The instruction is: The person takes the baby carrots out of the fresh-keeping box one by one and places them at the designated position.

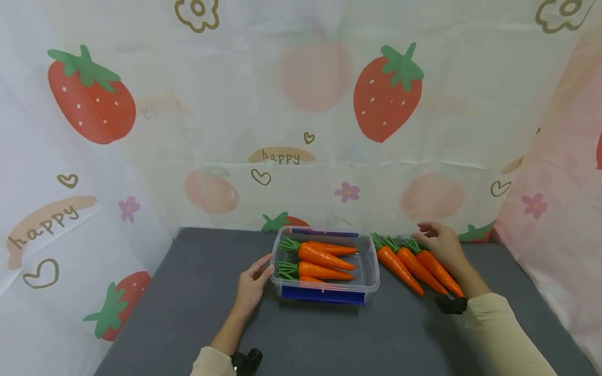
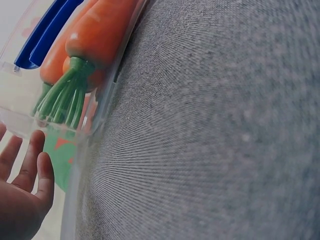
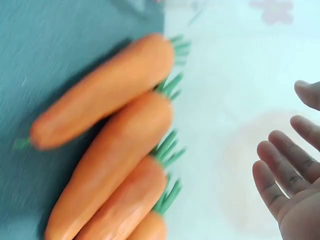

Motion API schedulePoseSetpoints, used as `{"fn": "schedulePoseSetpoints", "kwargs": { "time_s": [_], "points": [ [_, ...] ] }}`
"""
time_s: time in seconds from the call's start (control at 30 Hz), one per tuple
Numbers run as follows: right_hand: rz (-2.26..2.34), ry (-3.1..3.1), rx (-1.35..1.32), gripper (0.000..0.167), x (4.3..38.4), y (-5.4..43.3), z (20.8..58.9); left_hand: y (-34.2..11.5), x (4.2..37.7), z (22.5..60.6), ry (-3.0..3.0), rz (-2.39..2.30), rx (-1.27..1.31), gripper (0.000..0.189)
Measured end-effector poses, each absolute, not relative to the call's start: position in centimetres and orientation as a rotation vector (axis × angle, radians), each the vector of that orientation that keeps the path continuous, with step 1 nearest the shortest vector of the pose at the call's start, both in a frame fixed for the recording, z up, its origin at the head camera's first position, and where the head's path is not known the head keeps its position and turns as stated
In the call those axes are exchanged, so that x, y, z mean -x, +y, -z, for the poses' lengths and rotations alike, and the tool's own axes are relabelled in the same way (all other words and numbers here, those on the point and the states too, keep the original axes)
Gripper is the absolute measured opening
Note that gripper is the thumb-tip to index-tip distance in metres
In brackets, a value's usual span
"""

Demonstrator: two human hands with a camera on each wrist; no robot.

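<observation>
A clear plastic box [image 1: 371,282] with blue clasps stands on the table, several orange carrots [image 1: 320,256] with green tops lying inside it. At its left end is my left hand [image 1: 251,284], fingertips at the wall and fingers relaxed; the left wrist view shows the hand [image 2: 25,195] below the carrot tops. Right of the box, more carrots [image 1: 418,266] lie side by side on the table, tops pointing away from me. My right hand [image 1: 442,243] hovers near the rightmost top, holding nothing. Its fingers are spread apart from the carrots [image 3: 115,155] in the right wrist view.
A dark grey cloth covers the table [image 1: 329,339]. Behind it and at both sides hangs a white curtain [image 1: 226,120] printed with strawberries. Black straps with a camera sit on both wrists, below beige sleeves [image 1: 503,329].
</observation>
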State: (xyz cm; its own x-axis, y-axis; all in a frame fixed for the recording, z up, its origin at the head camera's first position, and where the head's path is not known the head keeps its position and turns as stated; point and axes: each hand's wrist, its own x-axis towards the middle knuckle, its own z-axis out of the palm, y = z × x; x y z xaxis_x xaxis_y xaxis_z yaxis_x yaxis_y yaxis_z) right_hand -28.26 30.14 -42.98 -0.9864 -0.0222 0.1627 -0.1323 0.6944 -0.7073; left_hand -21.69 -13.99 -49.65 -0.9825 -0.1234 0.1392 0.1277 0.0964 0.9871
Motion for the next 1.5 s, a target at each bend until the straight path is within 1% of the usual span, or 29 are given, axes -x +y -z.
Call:
{"fn": "schedulePoseSetpoints", "kwargs": {
  "time_s": [0.3,0.57,0.9,1.07,1.33,1.5],
  "points": [
    [-1.201,-2.738,-0.277,0.045,28.6,26.3,42.6,-14.1,21.5,49.9,-2.201,1.981,0.007,0.038],
    [-1.269,-2.751,-0.389,0.045,28.9,22.0,42.4,-14.1,21.6,50.2,-2.170,2.001,0.028,0.038],
    [-1.340,-2.744,-0.552,0.045,29.1,16.9,43.7,-13.9,21.5,49.8,-2.174,1.989,0.016,0.038],
    [-1.383,-2.758,-0.591,0.045,29.3,15.1,44.2,-13.9,21.7,49.9,-2.180,1.987,0.001,0.037],
    [-1.356,-2.800,-0.654,0.045,29.6,13.2,44.8,-14.5,23.2,52.4,-2.166,1.984,-0.015,0.041],
    [-1.376,-2.810,-0.661,0.043,29.7,12.4,45.2,-14.5,23.1,52.1,-2.165,1.985,0.011,0.039]
  ]
}}
